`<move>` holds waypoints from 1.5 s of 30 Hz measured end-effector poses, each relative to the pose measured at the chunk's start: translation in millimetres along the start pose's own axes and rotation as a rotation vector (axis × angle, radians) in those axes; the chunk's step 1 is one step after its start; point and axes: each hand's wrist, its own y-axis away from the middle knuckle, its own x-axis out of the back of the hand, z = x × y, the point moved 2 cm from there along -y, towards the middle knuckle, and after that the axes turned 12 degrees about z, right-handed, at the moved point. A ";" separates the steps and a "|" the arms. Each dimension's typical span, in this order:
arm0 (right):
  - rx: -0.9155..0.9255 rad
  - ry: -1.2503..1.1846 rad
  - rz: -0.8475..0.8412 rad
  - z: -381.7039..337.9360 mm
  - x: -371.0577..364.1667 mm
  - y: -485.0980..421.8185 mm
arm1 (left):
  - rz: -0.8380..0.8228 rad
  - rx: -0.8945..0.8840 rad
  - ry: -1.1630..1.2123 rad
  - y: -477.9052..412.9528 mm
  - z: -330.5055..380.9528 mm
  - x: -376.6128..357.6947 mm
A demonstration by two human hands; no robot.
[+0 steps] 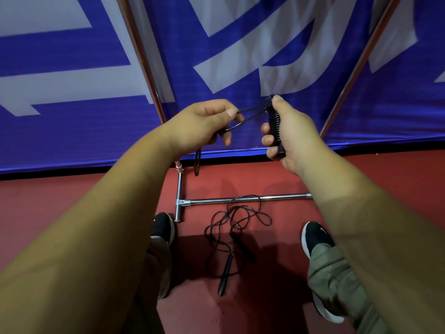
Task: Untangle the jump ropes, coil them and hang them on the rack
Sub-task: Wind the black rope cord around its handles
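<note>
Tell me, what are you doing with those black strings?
A person is sorting out a black jump rope. The right hand grips its ribbed black handle, and the left hand pinches loops of its thin black cord. A second black jump rope lies tangled on the red floor, partly across a silver metal bar. Neither is hung up yet.

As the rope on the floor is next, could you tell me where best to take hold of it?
Probably by the near handle, from above, fingers wrapped across it: it lies flat, stiff and straight, at the edge of the tangled cord, so the loops can hang free when lifted.
</note>
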 end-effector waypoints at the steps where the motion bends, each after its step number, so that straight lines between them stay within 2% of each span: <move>1: 0.004 0.008 0.006 -0.4 0.4 0.4 | -0.007 0.001 -0.005 1.2 2.3 0.9; 6: 0.061 0.086 -0.012 0.5 0.5 2.6 | -0.061 0.101 -0.065 2.9 3.5 1.1; 13: 0.108 0.087 -0.065 2.1 -3.7 6.9 | -0.071 0.250 0.033 -1.4 -10.1 -2.8; 17: 0.107 0.051 -0.067 -0.8 -3.4 6.7 | -0.075 0.339 0.178 -2.2 -9.7 -7.4; 21: 0.133 0.063 -0.097 0.1 -3.1 8.8 | -0.073 0.508 0.376 -3.3 -8.6 -11.3; 25: 0.163 0.089 -0.124 1.0 -5.3 11.2 | -0.059 0.620 0.399 0.5 -5.1 -16.1; 31: 0.193 0.115 -0.119 0.2 -5.6 12.8 | 0.003 0.753 0.560 4.5 1.6 -16.0; 37: 0.200 0.114 -0.124 1.0 -5.9 10.9 | -0.163 0.709 0.729 3.3 1.6 -14.2; 40: 0.196 0.111 -0.119 1.2 -5.0 9.3 | -0.194 0.597 0.659 1.9 -0.8 -14.4; 45: 0.203 0.117 -0.093 3.1 -4.4 9.3 | -0.091 0.438 0.431 -2.4 -7.2 -19.9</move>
